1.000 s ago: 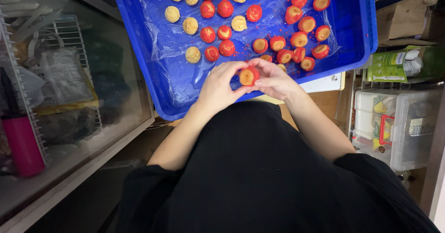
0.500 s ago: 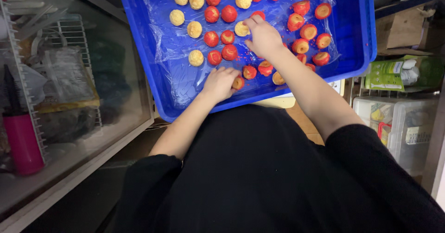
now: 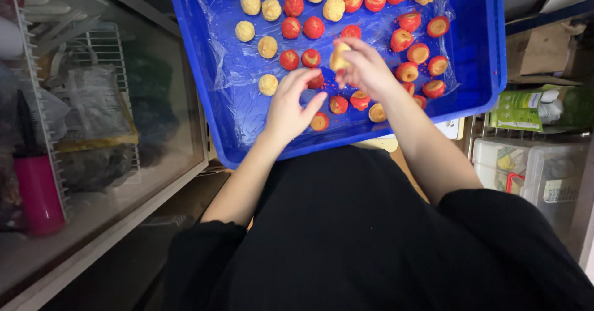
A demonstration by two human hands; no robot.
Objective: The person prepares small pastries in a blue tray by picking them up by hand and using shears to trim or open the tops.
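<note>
Pale yellow and round, a small dough ball point(image 3: 339, 56) sits pinched in the fingers point(image 3: 356, 51) of the right hand point(image 3: 370, 71), held just above the middle of a blue plastic tray point(image 3: 489, 51). The left hand point(image 3: 291, 106) rests beside it over the tray, its fingers half curled and holding nothing, their tips near a red-coated ball point(image 3: 316, 80); another red and yellow ball point(image 3: 320, 121) lies just by the heel of that hand.

The tray is lined with a crinkled clear plastic sheet point(image 3: 216, 39). On it lie plain yellow balls point(image 3: 250, 3) grouped toward the left and red-coated balls point(image 3: 293, 5) in the middle, while toward the right sit pieces with red rims and yellow centres point(image 3: 418, 53). Red crumbs dot the sheet.

Both forearms come out of black sleeves, and black clothing fills the lower view.

To the right of the tray, a green and white pouch point(image 3: 526, 108) lies on its side, with a brown cardboard box point(image 3: 538, 48) above it and clear plastic storage boxes point(image 3: 526, 169) below, one bearing a small pale label. To the left stands a glass-fronted cabinet point(image 3: 154, 132) with a wire rack point(image 3: 108, 51) inside, and a pink cylinder point(image 3: 38, 193) at the far left.
</note>
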